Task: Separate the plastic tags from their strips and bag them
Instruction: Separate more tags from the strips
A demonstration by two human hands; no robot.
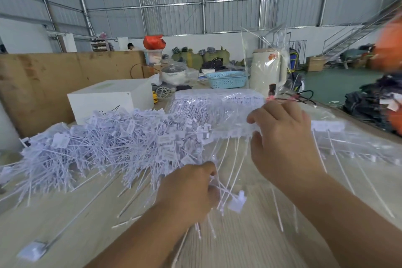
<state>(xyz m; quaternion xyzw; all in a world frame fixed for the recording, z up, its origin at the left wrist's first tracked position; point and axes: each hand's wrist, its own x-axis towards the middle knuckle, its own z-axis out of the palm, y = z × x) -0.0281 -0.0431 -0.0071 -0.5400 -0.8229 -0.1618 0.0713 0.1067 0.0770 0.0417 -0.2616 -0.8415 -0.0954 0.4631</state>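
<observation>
- Head view, the step in hand: the left hand (191, 189) is curled around a small bundle of thin white plastic tags (236, 201). Their stems cross in the fist and one flat square head sticks out to its right.
- The right hand (282, 137) rests on the clear plastic bag of white tag strips (217, 102). Its fingers (272, 111) bend over the edge of the bag, with the thumb below, so I judge that it grips the bag.
- To do the step well, I think the left hand should keep the stems parallel and tight, so that no tag slips out, while the right hand holds the bag steady.
- Around the clear bag: the big loose heap of white separated tags (104, 143) lies left of it on the pale wooden desk (250, 246).
- A white box (108, 98) stands behind that heap.
- A blue plastic basket (226, 79) and a cream kettle wrapped in film (268, 69) stand behind the bag.
- In the way: bare white stems (237, 159) lie loose just below the bag, between the two hands, and they may tangle with the held bundle.
- One single tag (34, 250) lies far to the lower left of the bag, well apart from the heap.
</observation>
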